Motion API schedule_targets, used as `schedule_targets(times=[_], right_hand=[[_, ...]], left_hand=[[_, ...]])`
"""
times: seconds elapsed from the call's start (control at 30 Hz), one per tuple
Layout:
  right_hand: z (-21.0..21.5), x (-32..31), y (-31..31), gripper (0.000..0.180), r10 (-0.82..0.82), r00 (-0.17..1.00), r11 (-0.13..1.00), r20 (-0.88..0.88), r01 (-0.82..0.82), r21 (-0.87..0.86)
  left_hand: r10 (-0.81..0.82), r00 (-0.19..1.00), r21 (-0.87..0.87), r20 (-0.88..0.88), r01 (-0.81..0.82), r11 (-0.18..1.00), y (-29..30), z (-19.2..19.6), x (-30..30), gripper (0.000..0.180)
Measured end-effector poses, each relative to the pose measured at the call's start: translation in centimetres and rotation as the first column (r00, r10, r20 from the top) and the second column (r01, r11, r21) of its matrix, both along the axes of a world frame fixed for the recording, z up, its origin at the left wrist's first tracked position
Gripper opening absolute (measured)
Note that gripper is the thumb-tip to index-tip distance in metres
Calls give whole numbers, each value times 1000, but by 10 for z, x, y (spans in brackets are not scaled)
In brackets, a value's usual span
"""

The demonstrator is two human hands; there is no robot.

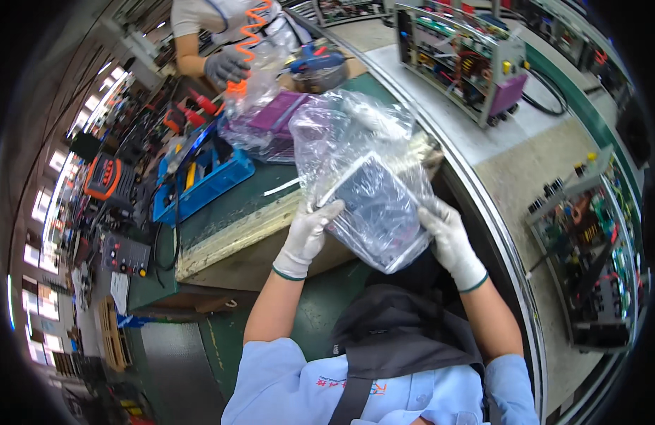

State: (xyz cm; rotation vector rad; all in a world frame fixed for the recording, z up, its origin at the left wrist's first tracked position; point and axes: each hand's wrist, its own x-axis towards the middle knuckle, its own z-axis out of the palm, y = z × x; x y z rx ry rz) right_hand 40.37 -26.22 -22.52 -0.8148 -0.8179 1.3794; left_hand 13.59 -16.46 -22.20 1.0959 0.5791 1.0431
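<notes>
Between my two white-gloved hands is a dark rectangular panel (376, 209) with a pale border, inside a clear plastic bag (326, 138). It is tilted, in front of the bench's near edge. My left hand (312, 230) grips the panel's left side through the plastic, thumb on top. The right side is gripped by my right hand (448, 230), its fingers partly under the bag. The loose, crumpled upper part of the bag reaches over the bench. Glare on the plastic blurs the panel's details.
On the green bench (221, 230) stand a blue tool bin (225, 177) and a purple panel (274, 113) in plastic. A co-worker's grey-gloved hand (227, 69) is near an orange coiled hose (251, 32). Open electronic units (462, 60) stand beyond a metal rail (476, 188) at right.
</notes>
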Motion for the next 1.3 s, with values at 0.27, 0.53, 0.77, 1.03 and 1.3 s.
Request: schedule_targets(times=[0.27,0.53,0.77,1.03,1.3], right_hand=[[1,-52,44,39,129,896,989,424,-148,13],[14,-5,129,76,-761,51,639,646,230,734],[-9,6,191,85,-260,-110,917,959,282,281],[-50,17,206,48,-493,368,859,788,351,374],[-55,29,196,50,-452,404,892,795,178,416]], left_hand=[[257,868,206,-425,-184,961,73,80,-122,61],[969,34,969,-247,8,246,37,45,-113,62],[712,-88,677,-697,248,693,36,-2,-106,50],[906,227,931,-356,168,323,35,-13,-116,32],[860,362,932,-360,178,316,31,-14,-118,20]])
